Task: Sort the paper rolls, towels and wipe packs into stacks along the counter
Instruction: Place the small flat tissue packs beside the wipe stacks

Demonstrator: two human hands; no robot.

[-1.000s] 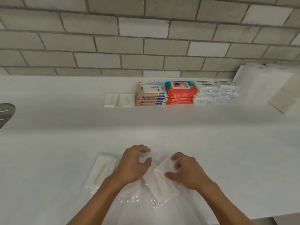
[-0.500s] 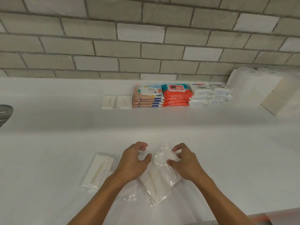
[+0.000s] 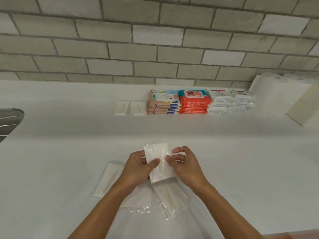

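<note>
- Head view: your left hand (image 3: 138,168) gripped the held pack (image 3: 158,156), thumb pressed flat on its face and fingers curled behind its left edge.
- Your right hand (image 3: 187,167) pinched the same pack at its right edge, thumb on the front and the other fingers bent above it.
- The held pack was a flat white rectangle of folded towel in glossy, crinkled clear film, slightly tilted, at the near side of the smooth white counter (image 3: 69,152).
- Just below it lay the lower pack (image 3: 170,199), the same flat shape with a pale strip down its middle and loose film bunched at its near corner.
- The left pack (image 3: 109,178) lay flat beside your left forearm, with a tan strip along its length.
- Along the grey brick wall (image 3: 155,49) sat two thin white packs (image 3: 131,107) side by side.
- Next in that row came a beige wipes stack (image 3: 163,105), an orange wipes stack (image 3: 194,102) and puffy white wipes (image 3: 229,102) in two stacks.
- Upright paper rolls (image 3: 272,90) stood at the far right, with cream blocks (image 3: 305,109) just in front.
- A curved metal sink (image 3: 8,121) showed at the left edge.
</note>
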